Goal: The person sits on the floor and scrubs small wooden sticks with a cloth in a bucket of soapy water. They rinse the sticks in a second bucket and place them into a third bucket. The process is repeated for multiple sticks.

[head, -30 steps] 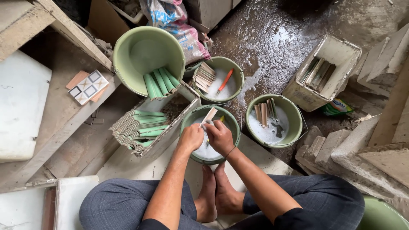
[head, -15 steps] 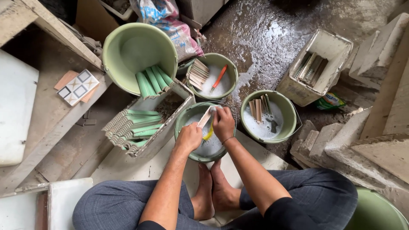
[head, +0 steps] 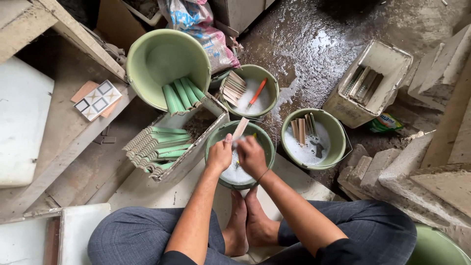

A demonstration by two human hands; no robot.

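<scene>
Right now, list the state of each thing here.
Left hand: holding strip over near pail.
Right hand: on the strip.
Near pail: foamy water.
Big tub: holds green pieces.
Crate: green pieces stacked.
Floor: wet.

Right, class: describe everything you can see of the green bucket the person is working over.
The green bucket is round, plastic-looking, and stands upright on the floor before the person's bare feet, beside a box of green tiles. It holds white foamy liquid. The left hand holds a pale strip over it; the right hand works beside it.
</scene>
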